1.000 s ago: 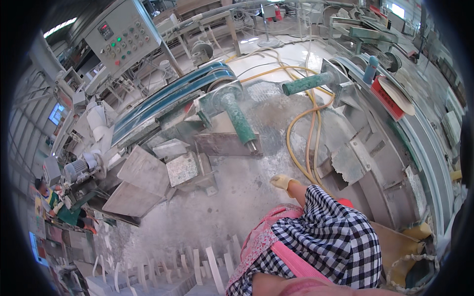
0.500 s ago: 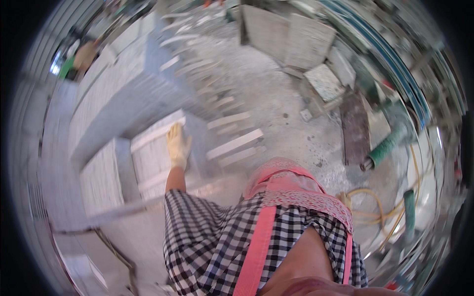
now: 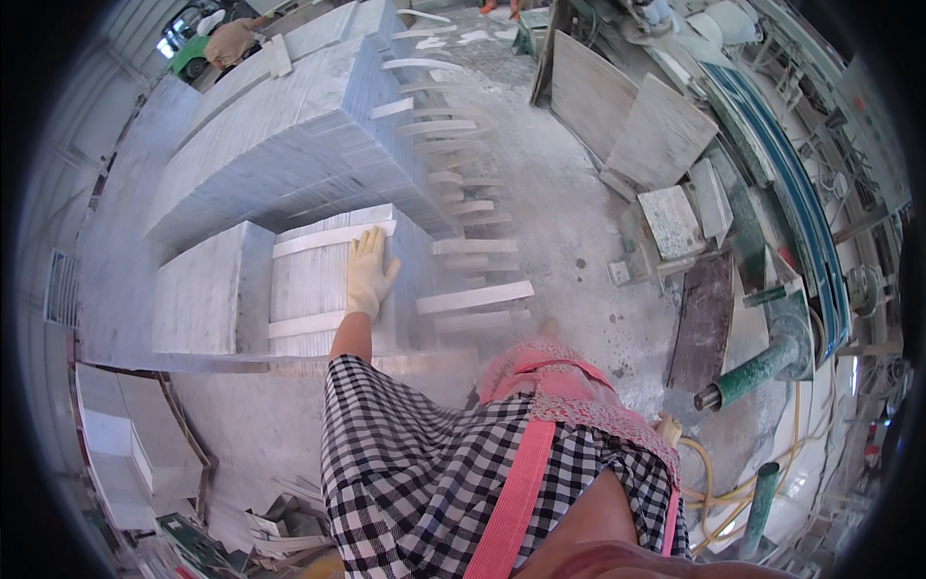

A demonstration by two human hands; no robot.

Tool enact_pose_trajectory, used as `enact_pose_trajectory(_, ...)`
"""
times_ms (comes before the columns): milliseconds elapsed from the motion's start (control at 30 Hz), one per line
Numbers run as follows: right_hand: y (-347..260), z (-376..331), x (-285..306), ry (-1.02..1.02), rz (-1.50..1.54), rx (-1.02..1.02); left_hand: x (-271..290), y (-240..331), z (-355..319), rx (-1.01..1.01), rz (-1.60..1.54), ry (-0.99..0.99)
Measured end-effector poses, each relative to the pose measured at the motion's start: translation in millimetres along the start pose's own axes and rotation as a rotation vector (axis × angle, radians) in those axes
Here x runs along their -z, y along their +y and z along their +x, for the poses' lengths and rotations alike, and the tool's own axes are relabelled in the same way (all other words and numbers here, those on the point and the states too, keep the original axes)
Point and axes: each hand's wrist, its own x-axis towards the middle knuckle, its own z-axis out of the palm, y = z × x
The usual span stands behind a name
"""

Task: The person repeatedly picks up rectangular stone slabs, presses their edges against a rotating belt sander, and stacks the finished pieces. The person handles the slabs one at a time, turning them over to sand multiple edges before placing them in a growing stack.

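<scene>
My left hand (image 3: pixel 367 274), in a cream glove, lies with fingers stretched out on top of a stack of thin pale stone slabs (image 3: pixel 311 280) standing on edge. Two white strips (image 3: pixel 307 325) run across this stack, and my fingertips reach the farther one. A block of similar grey-white slabs (image 3: pixel 207 294) stands beside it on the left. At my right side, past the pink apron (image 3: pixel 569 372), a small part of my gloved right hand (image 3: pixel 667 428) shows; its fingers are mostly hidden.
Beyond is a long row of stone slabs (image 3: pixel 280 125), with white strips (image 3: pixel 473 297) jutting out rightward. Boards (image 3: pixel 666 135), a dark plank (image 3: pixel 701 318) and a green roller (image 3: pixel 748 372) lie on the right, near a yellow hose (image 3: pixel 709 463). A person (image 3: pixel 231 43) bends at the far left.
My view has turned and steadied, so the stacks look sharper. My left hand stays on the slab stack. The bent person at the far left shows more clearly.
</scene>
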Motion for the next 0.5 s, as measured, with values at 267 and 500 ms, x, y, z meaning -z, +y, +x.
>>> enact_pose_trajectory(267, -4, 20, -28, -0.078, 0.053, -0.022, -3, 2, 1, 0.026, 0.068, -0.022)
enact_pose_trajectory(500, 2, 36, -50, -0.290, -0.256, 0.013, 10, 3, 3, 0.167, 0.010, -0.063)
